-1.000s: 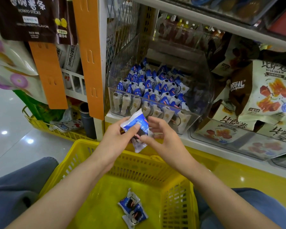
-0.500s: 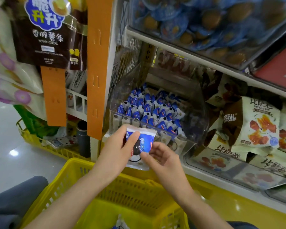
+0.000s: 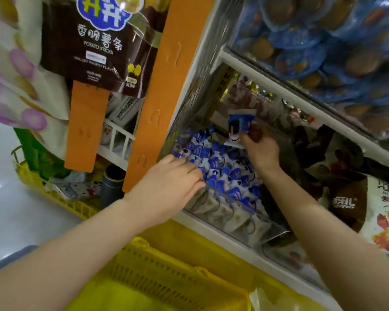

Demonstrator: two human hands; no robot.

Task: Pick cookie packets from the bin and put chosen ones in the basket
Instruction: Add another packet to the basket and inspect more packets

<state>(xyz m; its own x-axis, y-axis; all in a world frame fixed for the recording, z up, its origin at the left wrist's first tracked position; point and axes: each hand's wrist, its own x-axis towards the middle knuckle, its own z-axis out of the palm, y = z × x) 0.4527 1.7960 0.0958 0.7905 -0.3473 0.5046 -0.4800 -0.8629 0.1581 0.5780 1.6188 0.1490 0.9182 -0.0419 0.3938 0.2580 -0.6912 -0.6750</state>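
A clear plastic bin [image 3: 238,223] on the shelf holds several blue-and-white cookie packets [image 3: 220,173]. My right hand [image 3: 259,149] reaches deep over the bin and pinches one blue cookie packet [image 3: 239,125], held upright above the pile. My left hand [image 3: 173,185] lies over the bin's front left corner, fingers stretched onto the packets there and gripping nothing. The yellow basket [image 3: 166,277] sits below my arms at the bottom of the view; its inside is mostly out of sight.
An orange hanging strip [image 3: 160,90] and a brown potato-stick bag [image 3: 99,41] hang left of the bin. A shelf board [image 3: 301,97] with blue snack packs runs just above my right hand. Brown and white snack bags [image 3: 346,198] lie to the right. Another yellow basket [image 3: 54,198] stands at left.
Both hands moved up from above the basket into the bin. My left hand let go of the packet and now rests on the pile; my right hand carries the packet toward the bin's back.
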